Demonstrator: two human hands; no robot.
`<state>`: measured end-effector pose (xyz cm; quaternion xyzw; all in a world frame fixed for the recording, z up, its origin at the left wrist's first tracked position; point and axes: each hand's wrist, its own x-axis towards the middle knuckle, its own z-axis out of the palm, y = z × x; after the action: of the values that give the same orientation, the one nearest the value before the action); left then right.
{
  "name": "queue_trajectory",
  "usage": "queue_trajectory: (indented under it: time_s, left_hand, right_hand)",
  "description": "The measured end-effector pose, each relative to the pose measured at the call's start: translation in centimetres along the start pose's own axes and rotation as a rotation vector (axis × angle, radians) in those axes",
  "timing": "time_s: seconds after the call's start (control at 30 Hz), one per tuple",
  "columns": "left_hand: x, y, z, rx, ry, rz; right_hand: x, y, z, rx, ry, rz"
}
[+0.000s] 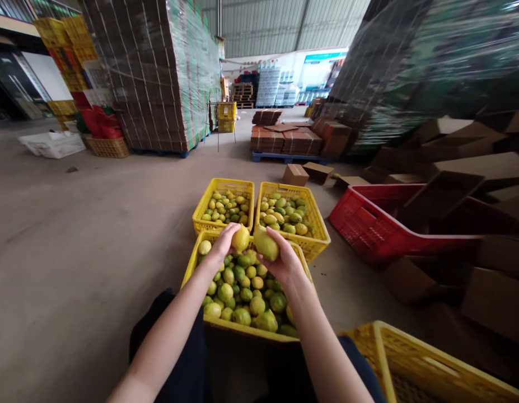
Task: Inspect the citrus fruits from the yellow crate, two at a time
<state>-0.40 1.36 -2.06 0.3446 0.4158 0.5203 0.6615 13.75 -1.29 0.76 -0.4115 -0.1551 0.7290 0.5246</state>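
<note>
My left hand [224, 242] is closed on a yellow lemon [241, 238]. Beside it my right hand [284, 260] grips a larger yellow-green lemon [266, 244]. Both hands are raised above the far part of the near yellow crate [246, 330], which holds many green and yellow lemons [257, 305]. Behind it stand two more yellow crates side by side: the left one [195, 215] holds smaller fruit, the right one [322, 226] holds green and yellow lemons.
A red crate [362, 232] with cardboard boxes [448, 187] lies to the right. Part of another yellow crate [383, 347] shows at the lower right. Farther back are a blue pallet [284, 157] with flat cardboard and tall wrapped stacks [145, 73].
</note>
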Motion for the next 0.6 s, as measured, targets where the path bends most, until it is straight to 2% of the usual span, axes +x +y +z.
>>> queue_trajectory:
  time_s: [0.23, 0.4, 0.6]
  left_hand:
    - [-0.2, 0.9, 0.2, -0.176, 0.016, -0.187]
    - [-0.2, 1.3, 0.3, -0.365, 0.024, -0.179]
    - [-0.7, 1.8, 0.5, -0.448, -0.019, -0.174]
  right_hand:
    - [0.3, 0.2, -0.3, 0.014, -0.060, 0.083]
    - [0.6, 0.4, -0.4, 0.042, -0.054, 0.097]
    - [0.5, 0.3, -0.4, -0.005, -0.062, 0.093]
